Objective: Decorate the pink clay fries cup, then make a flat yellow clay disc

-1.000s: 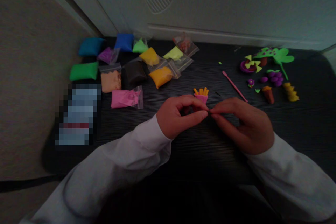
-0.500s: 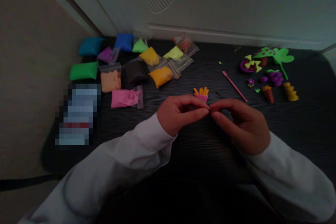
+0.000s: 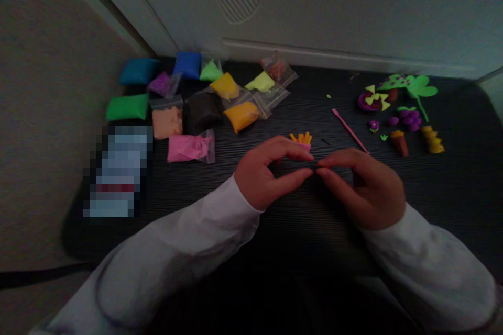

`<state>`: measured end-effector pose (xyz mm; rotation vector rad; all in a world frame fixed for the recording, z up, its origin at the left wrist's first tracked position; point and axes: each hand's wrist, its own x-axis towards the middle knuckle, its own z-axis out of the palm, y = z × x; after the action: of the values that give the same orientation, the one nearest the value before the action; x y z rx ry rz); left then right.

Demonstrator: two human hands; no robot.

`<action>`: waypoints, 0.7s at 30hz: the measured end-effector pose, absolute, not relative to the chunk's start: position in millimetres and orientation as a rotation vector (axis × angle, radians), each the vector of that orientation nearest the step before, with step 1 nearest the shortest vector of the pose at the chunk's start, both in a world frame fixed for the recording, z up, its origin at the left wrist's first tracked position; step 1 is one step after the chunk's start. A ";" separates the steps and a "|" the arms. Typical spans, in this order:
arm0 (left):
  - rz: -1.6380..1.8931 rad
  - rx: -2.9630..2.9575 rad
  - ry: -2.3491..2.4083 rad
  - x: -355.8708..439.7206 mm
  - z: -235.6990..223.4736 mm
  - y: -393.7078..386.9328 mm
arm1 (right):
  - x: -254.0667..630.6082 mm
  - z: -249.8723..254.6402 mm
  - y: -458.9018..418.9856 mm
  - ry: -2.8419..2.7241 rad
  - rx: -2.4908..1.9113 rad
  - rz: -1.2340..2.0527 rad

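My left hand [image 3: 267,170] and my right hand [image 3: 361,186] meet fingertip to fingertip over the dark table [image 3: 298,220], both pinched together. Whatever sits between the fingertips is too small and dark to make out. Just behind my left fingers stands a little clay model of orange fries in a pink cup [image 3: 302,139], partly hidden by them. A thin pink modelling stick [image 3: 349,130] lies just beyond my right hand.
Several bags of coloured clay lie at the back left, among them pink [image 3: 190,146], orange [image 3: 240,115], black [image 3: 201,110] and green [image 3: 126,107]. Small finished clay figures [image 3: 401,110] sit at the back right. A blurred-out box [image 3: 118,170] lies at the left.
The hands stay almost in place; my left index finger has lifted a little from the thumb. The view has shifted slightly.
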<state>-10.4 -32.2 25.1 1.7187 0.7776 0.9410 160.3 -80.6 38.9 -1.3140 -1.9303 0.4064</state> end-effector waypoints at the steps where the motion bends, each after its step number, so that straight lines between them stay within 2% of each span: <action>1: 0.969 1.698 0.780 -10.7 25.6 -32.1 | 161.3 39.0 -80.4 -1.965 -1.259 0.337; 7: 0.786 1.253 0.748 -10.4 28.8 -30.3 | 166.8 39.7 -80.7 -2.045 -1.052 0.138; 11: 0.654 1.067 0.678 -8.6 32.1 -33.3 | 166.5 40.1 -81.5 -2.079 -1.025 0.173; 21: 0.639 1.043 0.692 -7.8 32.0 -36.3 | 164.7 37.6 -82.2 -2.056 -1.055 0.272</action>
<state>-7.8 -36.3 32.0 1.0433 0.6915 0.6393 164.7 -82.2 37.6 -1.0549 -2.0558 0.2721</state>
